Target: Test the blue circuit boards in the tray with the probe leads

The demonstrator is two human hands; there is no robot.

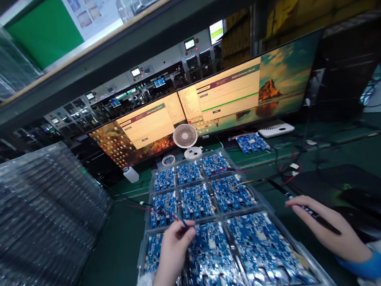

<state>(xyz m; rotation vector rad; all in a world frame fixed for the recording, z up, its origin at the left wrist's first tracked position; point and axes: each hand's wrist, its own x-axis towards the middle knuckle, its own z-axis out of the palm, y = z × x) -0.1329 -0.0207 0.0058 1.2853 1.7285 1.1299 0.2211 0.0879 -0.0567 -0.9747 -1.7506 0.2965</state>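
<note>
A clear plastic tray (234,246) holds several blue circuit boards (195,200) in separate compartments. Over the tray's near left part, my left hand (176,246) pinches a thin dark cable (183,221) that runs up to the left board in the middle row. To the right of the tray, my right hand (327,224) is closed around a black pen-like tool (312,214), its tip pointing up and left toward the tray. Thin red and orange wires (247,182) reach the right board of the middle row.
Stacked clear trays (44,227) fill the left side. Two monitors (226,95) stand behind, with a small white fan (185,136), a tape roll (168,160) and a white bottle (131,174) before them. Another blue board (252,142) and a white device (276,129) lie back right.
</note>
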